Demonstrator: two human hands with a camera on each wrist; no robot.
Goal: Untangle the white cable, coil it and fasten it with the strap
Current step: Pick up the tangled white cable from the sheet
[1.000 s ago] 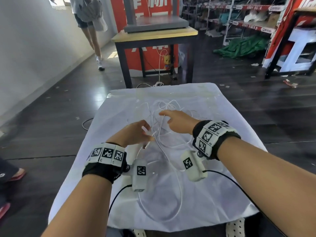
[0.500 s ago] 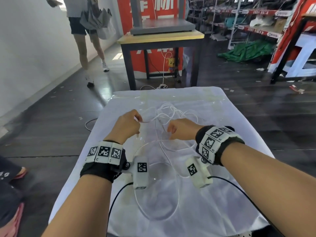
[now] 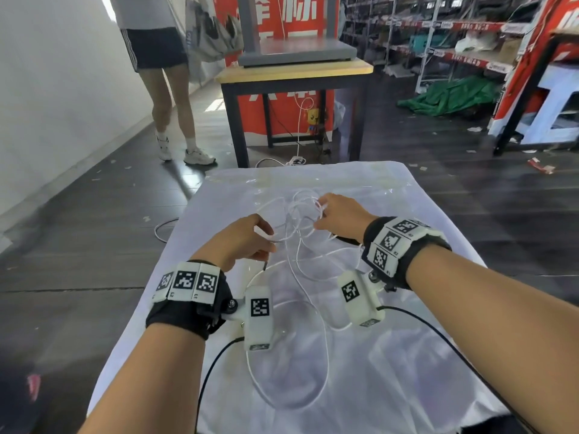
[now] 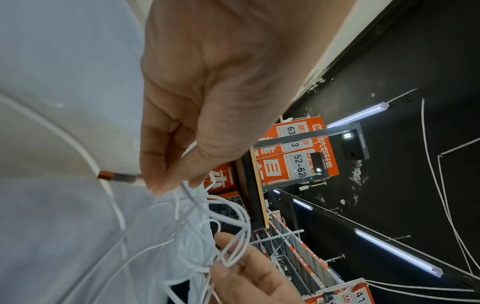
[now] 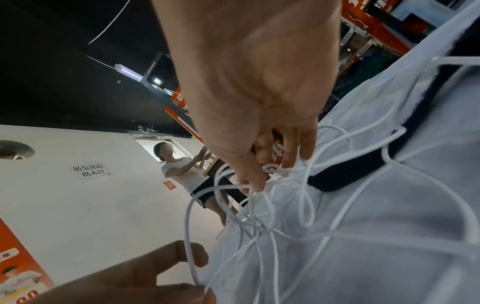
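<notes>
Still untangling: one white cable (image 3: 296, 245) lay in loose crossed loops mid-table (image 3: 423, 371), knotted between two hands. Left hand (image 3: 241, 242) pinched a strand and the plug end; right hand (image 3: 340, 216) pinched the knot with curled fingertips (image 5: 253, 183). One dark strap (image 5: 345, 181) lay beside the right hand (untouched). Next, probably: teasing loops apart gently, feeding the plug end through.
</notes>
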